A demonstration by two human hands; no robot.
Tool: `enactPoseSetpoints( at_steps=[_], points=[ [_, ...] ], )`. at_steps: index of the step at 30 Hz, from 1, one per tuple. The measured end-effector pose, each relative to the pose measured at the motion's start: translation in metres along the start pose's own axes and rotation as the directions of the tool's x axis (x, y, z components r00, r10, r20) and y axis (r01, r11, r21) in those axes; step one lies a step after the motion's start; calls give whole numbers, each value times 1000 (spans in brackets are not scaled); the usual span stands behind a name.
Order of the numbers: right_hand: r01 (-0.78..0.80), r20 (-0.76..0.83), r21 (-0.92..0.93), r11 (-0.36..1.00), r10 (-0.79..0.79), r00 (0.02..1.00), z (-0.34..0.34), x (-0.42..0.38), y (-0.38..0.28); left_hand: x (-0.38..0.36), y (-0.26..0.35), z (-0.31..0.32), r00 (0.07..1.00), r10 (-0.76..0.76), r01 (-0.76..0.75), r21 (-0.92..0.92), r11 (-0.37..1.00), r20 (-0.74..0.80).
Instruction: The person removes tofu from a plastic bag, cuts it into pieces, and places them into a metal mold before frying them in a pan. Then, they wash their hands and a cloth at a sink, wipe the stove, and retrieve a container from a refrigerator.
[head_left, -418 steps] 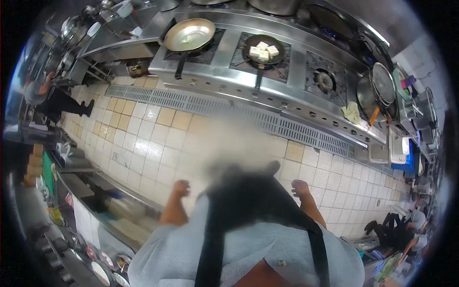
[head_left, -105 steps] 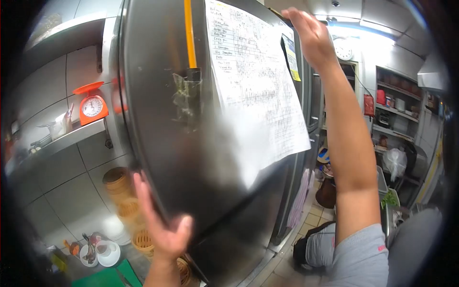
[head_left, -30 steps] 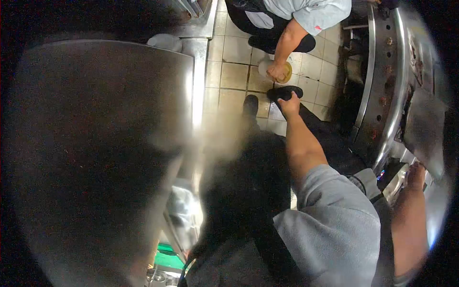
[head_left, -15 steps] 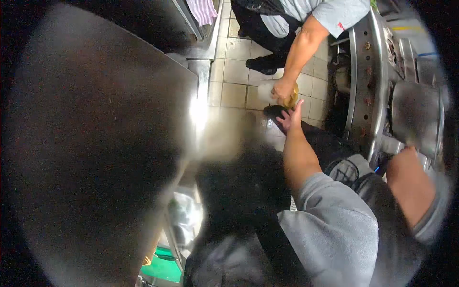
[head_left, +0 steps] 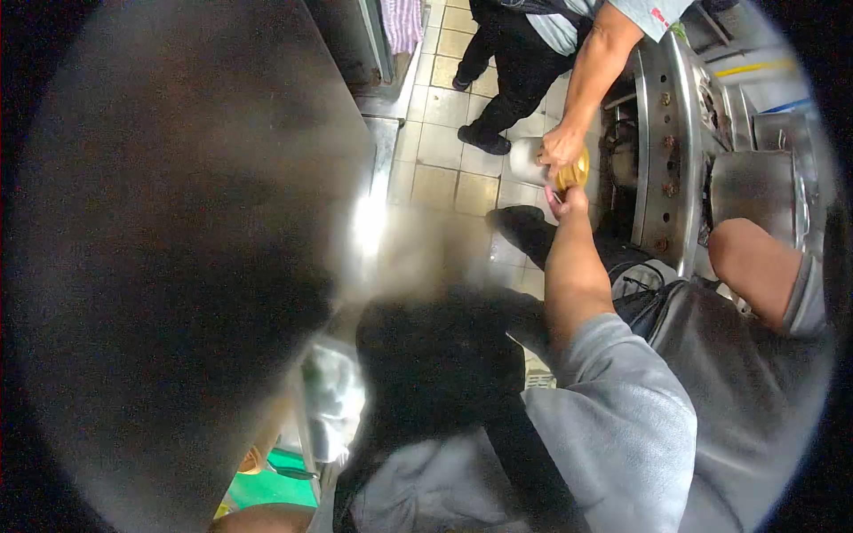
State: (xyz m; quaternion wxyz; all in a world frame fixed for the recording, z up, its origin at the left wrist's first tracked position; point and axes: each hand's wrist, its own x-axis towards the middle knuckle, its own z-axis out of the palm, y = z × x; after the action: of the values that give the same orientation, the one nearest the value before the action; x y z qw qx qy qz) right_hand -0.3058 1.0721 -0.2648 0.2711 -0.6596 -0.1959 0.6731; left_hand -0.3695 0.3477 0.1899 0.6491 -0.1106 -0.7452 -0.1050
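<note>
My right hand (head_left: pixel 569 204) reaches away from my body over the tiled floor, with its fingers closed at the yellow end of a whitish container (head_left: pixel 526 160). That end looks like a yellow lid (head_left: pixel 574 171); my fingers are partly hidden against it. A co-worker's hand (head_left: pixel 562 147) grips the same container from the far side, just beyond mine. At the bottom edge a strip of skin, probably my left forearm (head_left: pixel 267 518), shows beside a green board (head_left: pixel 275 487); my left hand is out of the picture.
A large dark metal panel (head_left: pixel 195 222) fills the left side, close by. On the right stands a steel stove (head_left: pixel 668 142) with a big metal pot (head_left: pixel 755 195). Another person's arm (head_left: pixel 755 271) is at the right, near the pot. A striped cloth (head_left: pixel 402 25) hangs at the top.
My right hand was spread just short of the container; now it has closed on the yellow end. The co-worker still holds the container. The view has shifted slightly.
</note>
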Motion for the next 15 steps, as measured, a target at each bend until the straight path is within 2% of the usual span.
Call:
enactPoseSetpoints(
  at_steps=[1,3,5,8,9,11,13,15],
  points=[
    [0,6,-2,1000,0,1000,-4,-1,-1,0,2,-1,1000,-16,16,-20,1000,-9],
    [13,131,70,997,-22,991,-10,-8,-2,1,2,-6,998,-53,51,-64,997,-32],
    [16,147,104,994,-31,989,-10,-20,-2,0,5,-8,993,-101,93,-122,988,-59],
    [211,9,144,967,-215,977,-1,-74,9,-1,9,-12,976,-191,163,-230,959,-103],
    [215,25,153,965,-221,975,-4,-85,12,-1,11,-13,967,-228,190,-274,943,-112],
    [309,90,63,949,-314,945,-10,-109,19,0,15,-10,942,-311,249,-365,897,-123],
    [329,134,35,944,-331,934,-18,-132,19,-1,22,-4,911,-394,302,-457,836,-119],
    [376,283,-123,918,-331,900,-23,-152,20,0,29,6,877,-471,350,-542,764,-98]
  ],
)
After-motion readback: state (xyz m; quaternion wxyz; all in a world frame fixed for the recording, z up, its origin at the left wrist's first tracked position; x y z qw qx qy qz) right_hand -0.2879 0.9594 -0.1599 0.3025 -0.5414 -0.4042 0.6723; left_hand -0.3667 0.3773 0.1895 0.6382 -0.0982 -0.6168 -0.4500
